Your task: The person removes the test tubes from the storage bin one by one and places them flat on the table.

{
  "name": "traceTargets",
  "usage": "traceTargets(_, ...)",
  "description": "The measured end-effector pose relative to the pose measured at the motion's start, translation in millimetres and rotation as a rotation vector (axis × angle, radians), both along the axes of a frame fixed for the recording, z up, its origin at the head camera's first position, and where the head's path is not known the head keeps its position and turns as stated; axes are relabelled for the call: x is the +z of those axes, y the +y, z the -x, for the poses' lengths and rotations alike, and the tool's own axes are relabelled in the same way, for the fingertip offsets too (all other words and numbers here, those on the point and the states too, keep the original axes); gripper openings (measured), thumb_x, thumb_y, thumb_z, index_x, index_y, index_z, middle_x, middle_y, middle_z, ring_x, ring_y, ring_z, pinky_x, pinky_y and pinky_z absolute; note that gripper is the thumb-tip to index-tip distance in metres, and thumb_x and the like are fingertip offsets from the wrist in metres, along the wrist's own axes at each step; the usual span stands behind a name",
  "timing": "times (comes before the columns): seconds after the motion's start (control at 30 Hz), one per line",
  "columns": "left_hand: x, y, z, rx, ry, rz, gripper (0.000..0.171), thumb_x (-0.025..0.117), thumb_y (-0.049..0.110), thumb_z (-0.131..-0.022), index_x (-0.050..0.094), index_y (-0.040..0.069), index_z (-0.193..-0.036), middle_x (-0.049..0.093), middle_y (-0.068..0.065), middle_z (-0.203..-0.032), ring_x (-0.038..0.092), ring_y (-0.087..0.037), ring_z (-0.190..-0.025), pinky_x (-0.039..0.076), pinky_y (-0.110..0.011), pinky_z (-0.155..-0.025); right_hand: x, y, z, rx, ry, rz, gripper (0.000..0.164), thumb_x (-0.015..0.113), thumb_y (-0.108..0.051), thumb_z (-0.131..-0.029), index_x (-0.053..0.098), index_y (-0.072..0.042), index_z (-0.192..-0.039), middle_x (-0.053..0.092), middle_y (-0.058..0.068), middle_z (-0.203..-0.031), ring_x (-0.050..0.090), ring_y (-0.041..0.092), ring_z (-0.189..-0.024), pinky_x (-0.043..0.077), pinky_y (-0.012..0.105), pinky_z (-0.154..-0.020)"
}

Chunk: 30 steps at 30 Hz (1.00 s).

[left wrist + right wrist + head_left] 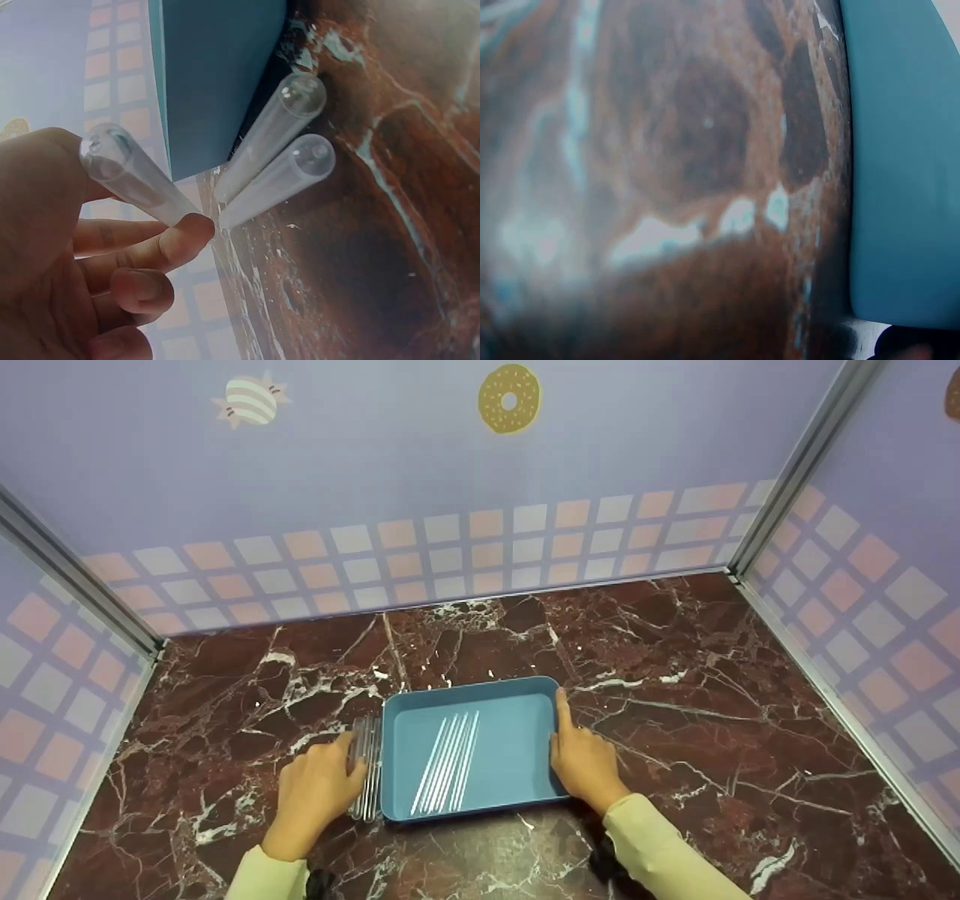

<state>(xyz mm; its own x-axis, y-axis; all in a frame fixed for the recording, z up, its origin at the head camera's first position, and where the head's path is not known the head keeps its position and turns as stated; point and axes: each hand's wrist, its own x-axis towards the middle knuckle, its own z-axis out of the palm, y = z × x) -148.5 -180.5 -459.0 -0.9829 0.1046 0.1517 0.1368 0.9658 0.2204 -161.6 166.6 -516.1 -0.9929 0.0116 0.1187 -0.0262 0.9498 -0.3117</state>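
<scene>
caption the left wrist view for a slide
Clear tube in the left grip beside the blue tray, two more tubes on the marbled tabletop.

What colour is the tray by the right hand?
The tray is plain blue, best seen in the head view.

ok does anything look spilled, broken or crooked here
Nothing looks plainly spilled or broken. The thin rods lie slanted in the blue tray, out of line with its sides. Outside its left edge, the clear tube in the left hand angles differently from the two nearby tubes, though being held probably explains that.

Tray (517, 750) on table (712, 780), tubes (367, 801) to its left
</scene>
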Motion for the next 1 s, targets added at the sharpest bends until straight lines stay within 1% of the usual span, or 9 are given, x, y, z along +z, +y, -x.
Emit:
traceTargets(0.07, -0.7, -1.1, 0.2, -0.001, 0.005, -0.004, 0.039, 0.065, 0.023, -0.082, 0.067, 0.004, -0.117, 0.054, -0.008, -0.056, 0.042, -0.02, -0.041, 0.032, -0.034, -0.037, 0.2, 0.0, 0.0, 0.0, -0.005, 0.002, 0.067, 0.052, -0.026, -0.097, 0.02, -0.012, -0.155, 0.06, 0.012, -0.061, 0.053, 0.026, -0.049, 0.039, 0.041, -0.045)
traceTargets(0.27, -1.8, -3.5, 0.6, -0.002, 0.003, -0.008, 0.04, 0.064, 0.024, -0.082, 0.066, 0.004, -0.117, 0.06, -0.014, -0.063, 0.044, -0.02, -0.041, 0.034, -0.035, -0.038, -0.5, -0.3, -0.1, 0.002, 0.011, 0.003, 0.067, 0.053, -0.026, -0.096, 0.021, -0.012, -0.154, 0.062, 0.014, -0.064, 0.056, 0.029, -0.052, 0.041, 0.043, -0.047)
traceTargets(0.5, -3.1, -4.8, 2.4, 0.008, -0.031, -0.008, 0.041, 0.062, 0.023, -0.084, 0.065, 0.005, -0.121, 0.055, -0.009, -0.059, 0.042, -0.019, -0.041, 0.032, -0.034, -0.038, -0.9, -0.5, 0.4, -0.004, -0.001, -0.002, 0.068, 0.052, -0.027, -0.096, 0.021, -0.012, -0.154, 0.062, 0.014, -0.064, 0.056, 0.028, -0.051, 0.042, 0.043, -0.047)
traceTargets(0.63, -4.0, -5.2, 3.3, 0.005, -0.027, -0.005, 0.04, 0.063, 0.023, -0.084, 0.065, 0.005, -0.12, 0.057, -0.01, -0.06, 0.042, -0.019, -0.041, 0.032, -0.034, -0.037, -0.6, -0.6, 0.6, -0.005, 0.001, -0.003, 0.068, 0.053, -0.028, -0.096, 0.021, -0.012, -0.154, 0.063, 0.015, -0.066, 0.058, 0.03, -0.053, 0.043, 0.045, -0.048)
traceTargets(0.83, -5.8, -6.1, 5.1, 0.0, -0.006, -0.007, 0.039, 0.064, 0.023, -0.083, 0.066, 0.004, -0.117, 0.066, -0.02, -0.071, 0.047, -0.023, -0.043, 0.035, -0.038, -0.038, -0.4, -0.7, 0.3, 0.001, 0.016, -0.008, 0.068, 0.053, -0.028, -0.096, 0.022, -0.012, -0.154, 0.064, 0.016, -0.067, 0.059, 0.031, -0.055, 0.044, 0.045, -0.049)
traceTargets(1.0, -7.8, -6.6, 6.5, 0.001, 0.003, -0.011, 0.037, 0.064, 0.023, -0.083, 0.066, 0.003, -0.115, 0.064, -0.017, -0.067, 0.047, -0.023, -0.043, 0.035, -0.038, -0.038, -0.8, -0.5, -1.3, 0.008, 0.038, -0.001, 0.067, 0.054, -0.026, -0.095, 0.024, -0.012, -0.153, 0.067, 0.019, -0.074, 0.062, 0.034, -0.057, 0.043, 0.047, -0.049)
